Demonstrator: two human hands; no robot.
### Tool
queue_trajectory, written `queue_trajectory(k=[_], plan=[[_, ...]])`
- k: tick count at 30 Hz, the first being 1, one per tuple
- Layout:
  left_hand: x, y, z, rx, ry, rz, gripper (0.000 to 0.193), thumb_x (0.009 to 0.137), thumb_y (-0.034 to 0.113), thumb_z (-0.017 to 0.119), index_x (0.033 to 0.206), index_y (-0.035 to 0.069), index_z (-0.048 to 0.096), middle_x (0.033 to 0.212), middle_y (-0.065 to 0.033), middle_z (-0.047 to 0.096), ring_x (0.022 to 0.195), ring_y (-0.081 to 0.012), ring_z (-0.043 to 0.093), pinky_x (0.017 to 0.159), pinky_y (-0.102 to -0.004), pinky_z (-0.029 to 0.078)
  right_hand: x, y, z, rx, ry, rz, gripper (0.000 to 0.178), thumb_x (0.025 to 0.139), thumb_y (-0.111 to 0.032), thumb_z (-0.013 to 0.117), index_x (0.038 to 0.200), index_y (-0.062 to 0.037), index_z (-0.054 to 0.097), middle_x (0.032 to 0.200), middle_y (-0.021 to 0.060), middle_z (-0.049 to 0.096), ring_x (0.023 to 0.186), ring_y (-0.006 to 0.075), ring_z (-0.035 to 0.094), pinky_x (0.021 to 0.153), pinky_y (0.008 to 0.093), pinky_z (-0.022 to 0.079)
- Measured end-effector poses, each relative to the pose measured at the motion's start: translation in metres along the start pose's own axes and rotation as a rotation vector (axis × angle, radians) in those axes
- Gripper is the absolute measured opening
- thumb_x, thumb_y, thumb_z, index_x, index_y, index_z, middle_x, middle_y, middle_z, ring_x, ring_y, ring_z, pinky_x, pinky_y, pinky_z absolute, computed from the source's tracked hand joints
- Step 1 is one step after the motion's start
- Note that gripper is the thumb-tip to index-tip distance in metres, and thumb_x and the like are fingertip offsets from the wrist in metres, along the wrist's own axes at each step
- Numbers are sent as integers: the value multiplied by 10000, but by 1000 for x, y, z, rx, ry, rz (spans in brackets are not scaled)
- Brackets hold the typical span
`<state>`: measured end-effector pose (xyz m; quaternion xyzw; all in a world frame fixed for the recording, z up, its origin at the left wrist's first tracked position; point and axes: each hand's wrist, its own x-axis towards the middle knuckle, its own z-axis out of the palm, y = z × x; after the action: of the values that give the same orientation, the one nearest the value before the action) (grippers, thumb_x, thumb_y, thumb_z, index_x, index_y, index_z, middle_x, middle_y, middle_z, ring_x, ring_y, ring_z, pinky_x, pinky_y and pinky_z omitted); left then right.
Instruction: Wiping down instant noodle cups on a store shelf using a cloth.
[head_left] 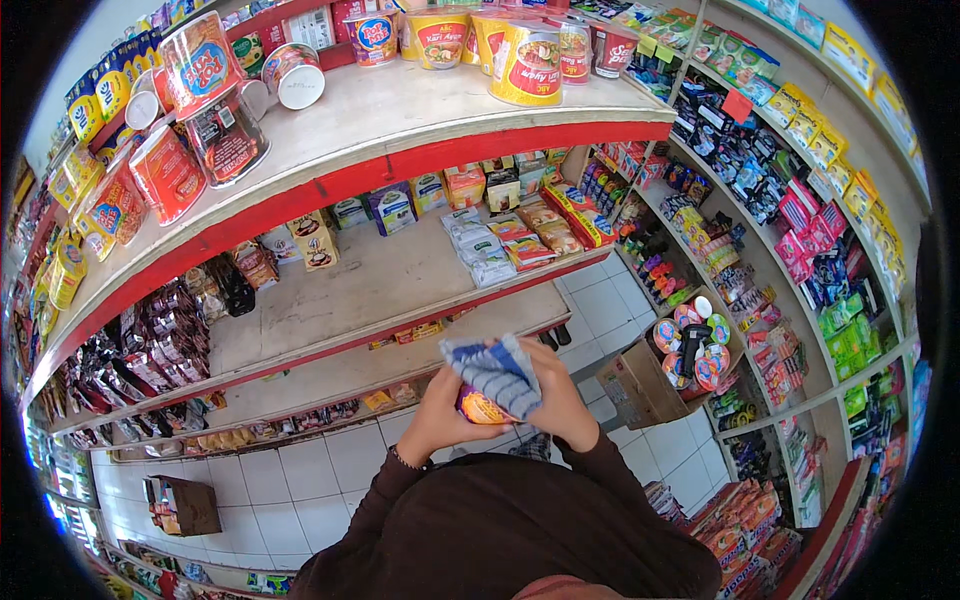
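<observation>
In front of my chest, my left hand (438, 418) is wrapped round a small orange and purple instant noodle cup (482, 408). My right hand (558, 392) grips a folded blue and grey striped cloth (497, 376), which lies against the cup and covers most of it. Only the cup's lower left side shows. Above, on the top shelf (390, 105), stand other cups: a large yellow noodle cup (526, 65), a red and white one (166, 175) at the left, and a white-bottomed cup (294, 76) lying on its side.
Below the top shelf, a middle shelf (340, 290) holds boxes and packets, with dark sachets (150, 340) at its left. On the tiled floor (300, 480), an open carton of cups (650, 385) stands at my right and a smaller box (182, 505) at my left. Packed shelves line the right side.
</observation>
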<state>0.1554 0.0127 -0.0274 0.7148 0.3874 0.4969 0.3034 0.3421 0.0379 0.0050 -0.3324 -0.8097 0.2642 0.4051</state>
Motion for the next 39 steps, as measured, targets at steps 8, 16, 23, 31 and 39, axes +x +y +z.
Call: queue_trajectory(k=[8,16,23,31,39], plan=[[-1,-15,-14,-15,0,-42,743,536,328,873,1156,57,563,1075,-119,567,1011,-282,579,902,-366,446,-4,-13,-8,28,-74,-89,577,572,-130,726,1109,32,590,1178,196,582,1149,371,520,977,434,382],[-8,-1,-1,33,-18,-3,869,536,359,876,1242,26,495,1172,-159,566,1074,-336,564,933,-391,429,-1,2,3,73,34,94,574,594,-184,749,1095,45,590,1213,201,569,1147,372,526,971,443,392],[-8,-16,-18,-4,208,-113,783,562,292,869,1175,-5,482,1069,-140,581,1072,-262,569,919,-355,436,-1,-23,-8,90,-162,-203,593,618,-240,762,1124,20,596,1251,178,560,1137,355,535,980,441,391],[-20,-13,-21,-381,78,-198,953,519,272,902,1284,18,395,1236,-132,509,1146,-217,513,975,-350,411,6,-8,-19,89,-102,-59,510,761,-205,674,1217,-2,568,1188,141,625,1088,288,588,920,367,436],[-15,-18,-26,-401,245,-256,926,535,242,896,1275,25,383,1216,-110,514,1126,-206,529,979,-347,419,-1,-21,-25,48,-149,-170,442,750,-215,679,1135,-7,626,1153,136,643,1056,328,603,940,400,424]])
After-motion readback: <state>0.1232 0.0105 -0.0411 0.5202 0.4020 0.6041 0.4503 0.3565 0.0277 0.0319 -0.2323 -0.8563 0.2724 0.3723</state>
